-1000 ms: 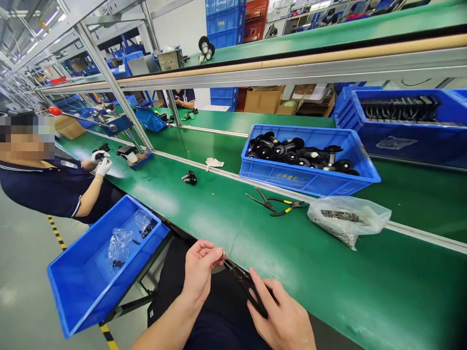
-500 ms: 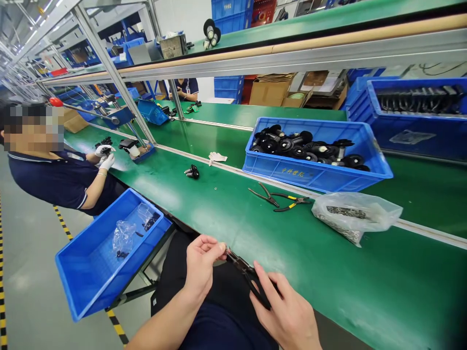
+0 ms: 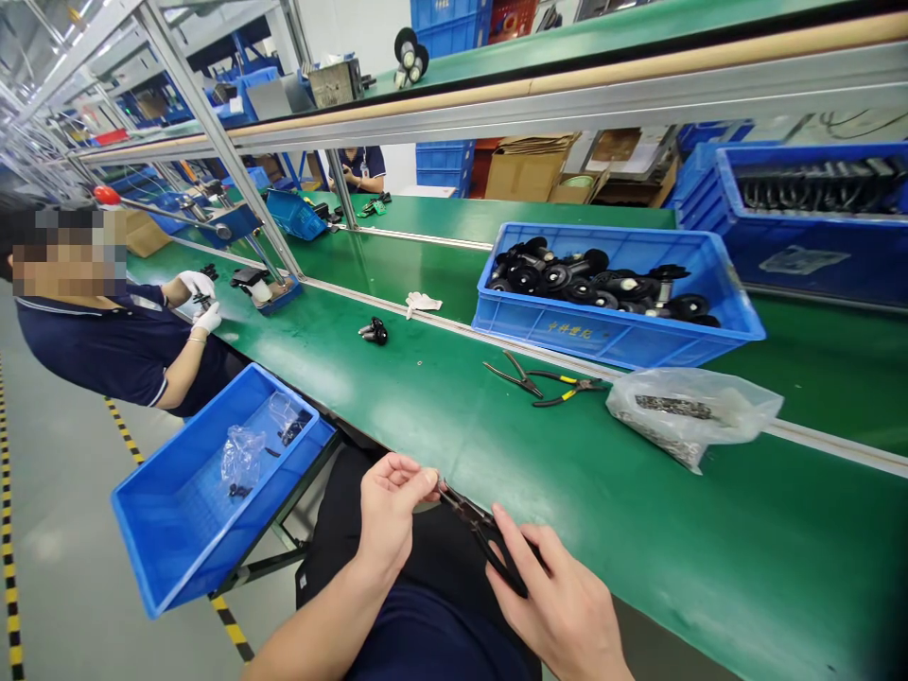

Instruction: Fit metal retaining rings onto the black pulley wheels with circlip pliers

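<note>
My right hand [image 3: 557,591] is wrapped round the dark handles of a pair of pliers [image 3: 464,511], whose slim jaws point up and left. At the jaw tips, my left hand [image 3: 392,501] pinches thumb against forefinger; whatever lies between them is too small to make out. Both hands are above my lap at the near edge of the green workbench [image 3: 497,445]. Farther back lie two more pliers, one with dark handles [image 3: 512,376] and one with yellow-marked handles [image 3: 567,388]. Beside them rests a clear plastic bag [image 3: 691,411] of small metal pieces.
A blue crate [image 3: 617,345] of black wheel-like parts stands behind the pliers. Several such parts [image 3: 374,330] and a white glove [image 3: 423,303] lie left of it. A blue bin [image 3: 191,501] stands at my left, near a co-worker [image 3: 106,350] in white gloves.
My hands and the pliers hold almost the same pose. The co-worker's gloved hands have shifted slightly around a small dark part.
</note>
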`<state>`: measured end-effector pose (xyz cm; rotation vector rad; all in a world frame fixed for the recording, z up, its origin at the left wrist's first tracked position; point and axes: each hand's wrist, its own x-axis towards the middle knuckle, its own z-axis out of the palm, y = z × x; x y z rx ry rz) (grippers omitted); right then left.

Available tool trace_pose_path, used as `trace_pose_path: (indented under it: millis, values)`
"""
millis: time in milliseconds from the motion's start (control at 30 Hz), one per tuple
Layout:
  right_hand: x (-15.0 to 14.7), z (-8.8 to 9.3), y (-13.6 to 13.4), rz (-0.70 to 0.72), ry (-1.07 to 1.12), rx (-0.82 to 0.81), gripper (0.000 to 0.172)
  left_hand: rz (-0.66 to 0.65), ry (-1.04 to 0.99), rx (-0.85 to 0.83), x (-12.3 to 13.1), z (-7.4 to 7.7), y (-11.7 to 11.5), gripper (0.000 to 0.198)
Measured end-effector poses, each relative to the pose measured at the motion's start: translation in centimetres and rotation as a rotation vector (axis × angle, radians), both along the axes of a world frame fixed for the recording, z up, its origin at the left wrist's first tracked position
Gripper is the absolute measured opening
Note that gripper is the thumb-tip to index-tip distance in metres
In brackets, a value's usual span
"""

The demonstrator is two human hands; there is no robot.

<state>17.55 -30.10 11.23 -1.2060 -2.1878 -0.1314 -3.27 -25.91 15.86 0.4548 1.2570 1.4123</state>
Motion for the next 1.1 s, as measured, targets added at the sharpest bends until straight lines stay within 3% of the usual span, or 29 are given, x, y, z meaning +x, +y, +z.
trace_pose_path:
  millis: [267,500,800,900,967,1033,1100]
  values:
    - [0.0,0.1,0.1,-0.001,-0.024,0.003,0.062,0.016,-0.026,0.004,0.1,0.3,-0.1,0.035]
    - [-0.1,0.3,0.7,-0.037,-0.027,0.002,0.071,0.004,-0.02,-0.015,0.1,0.9,-0.1,0.04]
    - [-1.0,-0.5,0.5,-0.018,0.1,-0.109,0.069,-0.012,-0.024,-0.005,0.0,0.2,-0.2,0.039]
    - [-1.0,-1.0,0.3,-0.044,0.126,-0.113,0.068,-0.102,-0.033,-0.001,-0.3,-1.0,0.0,0.037]
    - [-0.8,-1.4,0.2,-0.083,0.151,-0.101,0.067,-0.167,0.056,0.059,-1.1,-2.6,1.4,0.036]
    - [-0.5,-1.8,0.0,-0.13,0.177,-0.101,0.067,-0.203,0.33,0.146,-2.6,-4.9,4.5,0.029]
    - [-0.2,-2.3,-0.3,-0.17,0.191,-0.114,0.066,-0.221,0.743,0.163,-5.1,-7.2,9.2,0.019]
